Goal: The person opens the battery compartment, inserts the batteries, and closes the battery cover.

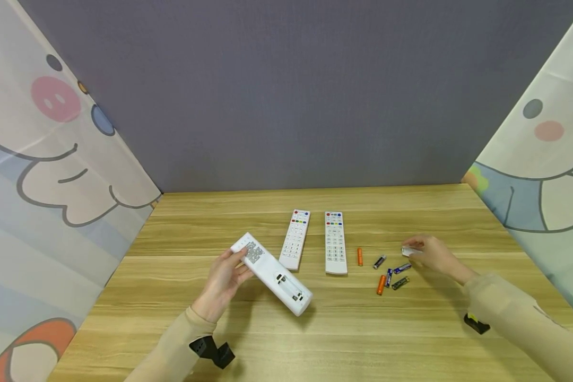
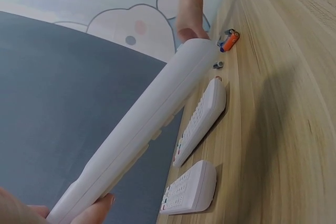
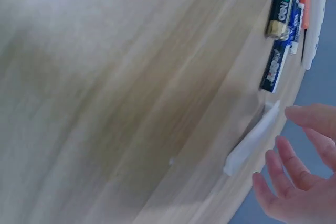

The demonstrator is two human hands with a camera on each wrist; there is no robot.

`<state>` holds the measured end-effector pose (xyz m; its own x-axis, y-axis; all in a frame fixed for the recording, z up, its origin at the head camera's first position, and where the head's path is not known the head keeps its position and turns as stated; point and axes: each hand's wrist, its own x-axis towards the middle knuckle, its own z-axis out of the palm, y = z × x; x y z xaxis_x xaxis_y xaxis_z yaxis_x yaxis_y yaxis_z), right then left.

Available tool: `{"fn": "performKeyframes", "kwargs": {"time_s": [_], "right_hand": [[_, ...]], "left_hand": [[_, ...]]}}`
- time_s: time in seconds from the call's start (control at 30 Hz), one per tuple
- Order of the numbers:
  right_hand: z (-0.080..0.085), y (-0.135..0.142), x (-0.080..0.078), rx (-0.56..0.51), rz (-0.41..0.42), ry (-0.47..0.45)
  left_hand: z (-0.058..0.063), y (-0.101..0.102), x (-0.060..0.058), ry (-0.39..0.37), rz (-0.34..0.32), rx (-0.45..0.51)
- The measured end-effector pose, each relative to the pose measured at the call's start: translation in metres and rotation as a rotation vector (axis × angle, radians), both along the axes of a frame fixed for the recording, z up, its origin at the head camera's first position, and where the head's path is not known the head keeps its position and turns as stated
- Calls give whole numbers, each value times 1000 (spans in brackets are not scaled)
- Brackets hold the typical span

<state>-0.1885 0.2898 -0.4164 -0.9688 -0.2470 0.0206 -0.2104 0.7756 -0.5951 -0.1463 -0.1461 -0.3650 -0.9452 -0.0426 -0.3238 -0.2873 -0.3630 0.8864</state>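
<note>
My left hand (image 1: pixel 224 281) grips a white remote control (image 1: pixel 272 270) by its upper end, between thumb and fingers. The remote is tilted above the table, back side up, and its battery compartment is bare, showing the metal contacts. In the left wrist view the remote (image 2: pixel 136 124) appears from its side. On the right, my right hand (image 1: pixel 434 257) hovers at a small white battery cover (image 1: pixel 412 251). In the right wrist view the cover (image 3: pixel 252 140) lies on the table, just beside the parted, relaxed fingers (image 3: pixel 286 174).
Two white remote controls (image 1: pixel 295 239) (image 1: pixel 335 244) lie face up mid-table. Several batteries are scattered between them and my right hand, including orange ones (image 1: pixel 381 285), blue ones (image 1: pixel 402 268) and a dark one (image 1: pixel 400 283). A grey panel (image 1: pixel 305 95) rises behind the wooden table (image 1: pixel 353 339).
</note>
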Motion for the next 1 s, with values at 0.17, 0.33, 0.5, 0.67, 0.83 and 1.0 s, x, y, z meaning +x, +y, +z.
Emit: {"fn": "performKeyframes", "kwargs": {"time_s": [0.17, 0.33, 0.5, 0.67, 0.83, 1.0], "right_hand": [[5, -4, 6, -29, 6, 59], [5, -10, 14, -48, 59, 133], [5, -16, 25, -79, 90, 145], [6, -16, 33, -102, 103, 123], [3, -15, 39, -100, 115, 77], [1, -13, 42, -104, 151, 45]], "left_hand": [[0, 0, 0, -1, -1, -2], [0, -1, 0, -7, 3, 1], [1, -2, 0, -5, 7, 17], [1, -3, 0, -5, 6, 27], [1, -3, 0, -10, -2, 28], [0, -4, -1, -23, 3, 27]]}}
